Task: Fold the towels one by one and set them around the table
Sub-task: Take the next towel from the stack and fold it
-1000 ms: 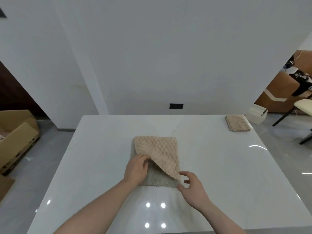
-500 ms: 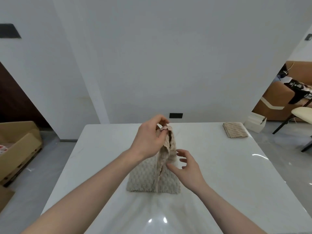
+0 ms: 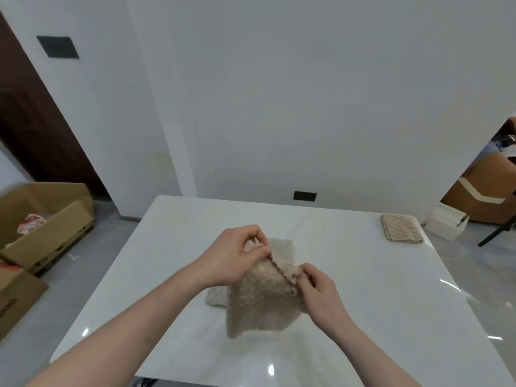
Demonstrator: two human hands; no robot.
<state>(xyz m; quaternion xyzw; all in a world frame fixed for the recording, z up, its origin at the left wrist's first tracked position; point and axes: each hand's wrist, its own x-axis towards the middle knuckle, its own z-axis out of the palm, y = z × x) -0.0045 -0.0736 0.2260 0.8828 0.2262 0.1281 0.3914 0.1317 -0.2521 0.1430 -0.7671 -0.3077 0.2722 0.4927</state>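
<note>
One glossy white marble-look table (image 3: 363, 303) fills the lower view, its far edge against a white wall and its near edge just below the forearms; broad bare surface lies open to the left, to the right and in front of the hands. Off its left side, on the grey floor, stand what look like two open brown cardboard boxes (image 3: 47, 227), though the nearer one is cut off by the frame.

Two beige bubble-textured towels show. The beige towel held up at the table's middle (image 3: 262, 300) hangs lifted, its top edge pinched between both hands and running from upper left down to lower right; its long axis drops towards the near edge, and the lower hem appears to hang just over the tabletop. A flat part or layer lies behind and to the left of it. The folded beige towel (image 3: 402, 228) lies flat at the far right corner, well apart.

The left hand (image 3: 231, 255) is closed on the upper left corner; the right hand (image 3: 321, 291) pinches the scalloped right corner.
</note>
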